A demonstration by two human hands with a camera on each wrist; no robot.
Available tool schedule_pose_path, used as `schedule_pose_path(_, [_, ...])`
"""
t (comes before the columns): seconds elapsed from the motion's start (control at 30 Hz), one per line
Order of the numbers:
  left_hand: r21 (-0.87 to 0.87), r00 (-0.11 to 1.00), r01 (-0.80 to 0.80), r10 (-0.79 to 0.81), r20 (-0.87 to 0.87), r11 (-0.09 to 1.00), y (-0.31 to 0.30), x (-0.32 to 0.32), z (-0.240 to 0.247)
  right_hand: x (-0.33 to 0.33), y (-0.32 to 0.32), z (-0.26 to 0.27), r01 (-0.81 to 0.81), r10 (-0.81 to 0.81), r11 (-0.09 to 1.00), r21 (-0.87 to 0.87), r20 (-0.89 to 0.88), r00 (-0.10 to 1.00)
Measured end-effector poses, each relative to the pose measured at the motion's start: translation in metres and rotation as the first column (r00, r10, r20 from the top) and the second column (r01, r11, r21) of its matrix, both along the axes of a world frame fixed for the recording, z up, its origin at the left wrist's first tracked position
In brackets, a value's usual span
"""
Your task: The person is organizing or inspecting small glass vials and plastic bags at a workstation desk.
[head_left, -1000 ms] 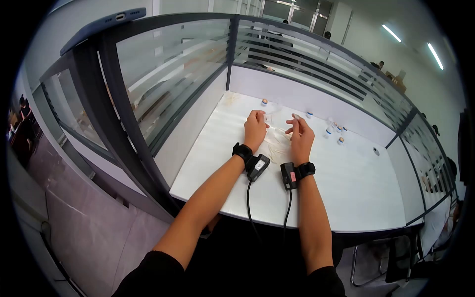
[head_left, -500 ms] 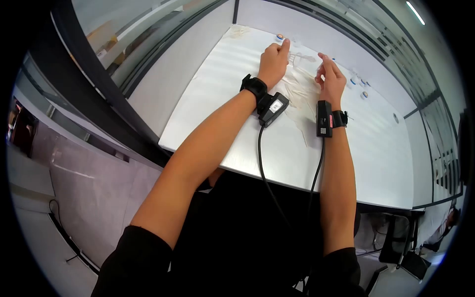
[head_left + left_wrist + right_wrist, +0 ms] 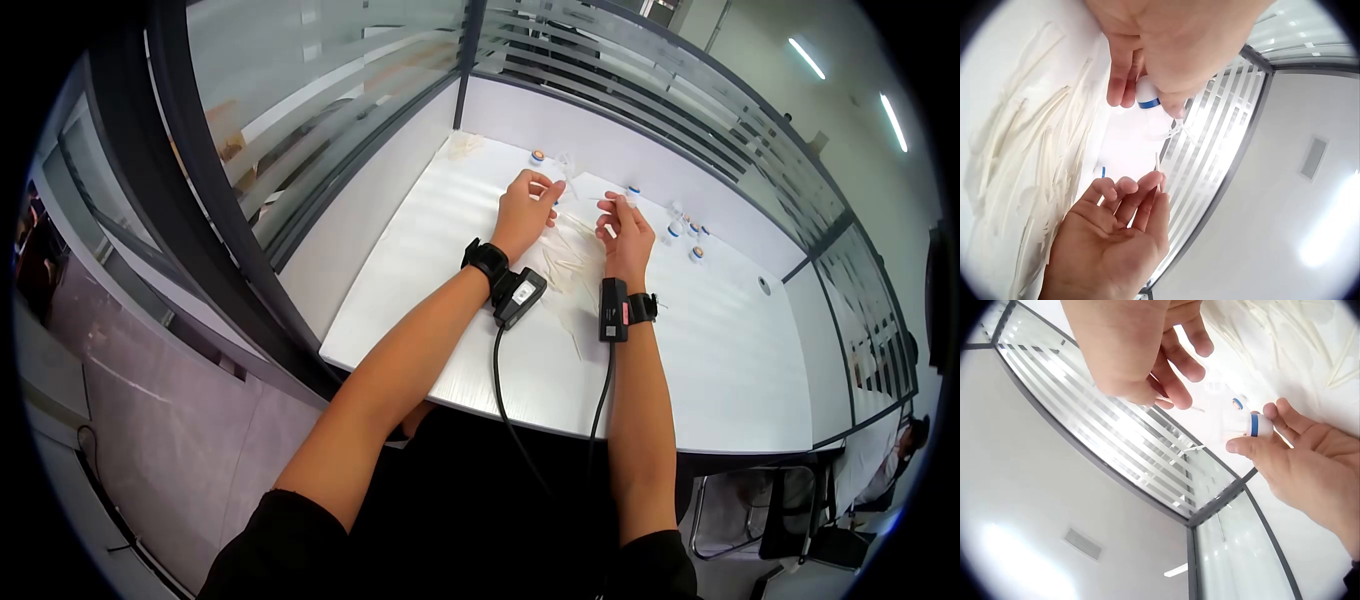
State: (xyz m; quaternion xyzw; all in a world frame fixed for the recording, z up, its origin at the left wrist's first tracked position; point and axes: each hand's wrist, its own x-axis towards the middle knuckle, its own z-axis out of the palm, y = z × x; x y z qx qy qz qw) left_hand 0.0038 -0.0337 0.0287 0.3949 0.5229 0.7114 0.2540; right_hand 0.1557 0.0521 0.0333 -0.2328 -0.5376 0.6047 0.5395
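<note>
Between its thumb and fingers the left hand (image 3: 524,217) grips a small clear vial; in the left wrist view its white cap (image 3: 1146,91) with a blue band shows. The right hand (image 3: 629,242) pinches a thin white stick (image 3: 1158,164) between thumb and fingers, its tip pointing away from the palm. In the right wrist view the vial's blue band (image 3: 1254,425) faces the left palm, and the stick (image 3: 1196,409) is apart from the vial. Both hands are raised over the table, with pale thin strips (image 3: 566,262) lying below and between them.
A capped vial (image 3: 537,157) stands near the back panel, with clear plastic (image 3: 566,163) beside it. Several more vials (image 3: 697,254) stand right of the right hand. Partition walls (image 3: 590,124) edge the white table (image 3: 740,370); cables hang from both wrist cameras.
The head view has tilted down and partly back up. The left thumb pointed up half a second ago and now points toward the right hand. Both hands remain above the table.
</note>
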Motion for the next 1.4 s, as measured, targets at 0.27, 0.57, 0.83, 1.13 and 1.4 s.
schedule_pose_path(0.27, [0.042, 0.989, 0.071, -0.065, -0.132, 0.997, 0.013, -0.009, -0.016, 0.001, -0.001, 0.001, -0.014, 0.014, 1.000, -0.014, -0.006, 1.000])
schedule_pose_path(0.57, [0.012, 0.924, -0.057, 0.058, -0.379, 0.998, 0.018, -0.010, -0.025, 0.001, 0.000, 0.001, 0.015, -0.012, 0.999, -0.050, 0.048, 0.999])
schedule_pose_path(0.83, [-0.007, 0.950, 0.005, -0.007, -0.313, 1.000, 0.009, -0.009, -0.013, -0.001, 0.007, -0.004, 0.054, -0.052, 0.997, -0.049, 0.034, 0.998])
schedule_pose_path(1.13, [0.044, 0.951, 0.008, 0.006, -0.310, 0.999, 0.012, -0.008, -0.017, 0.000, 0.010, -0.008, 0.047, -0.047, 0.999, 0.006, 0.063, 0.997])
schedule_pose_path(1.4, [0.005, 0.945, 0.108, -0.101, -0.311, 0.994, 0.013, -0.011, -0.018, -0.001, 0.010, -0.006, 0.051, -0.050, 0.998, -0.046, 0.013, 0.999])
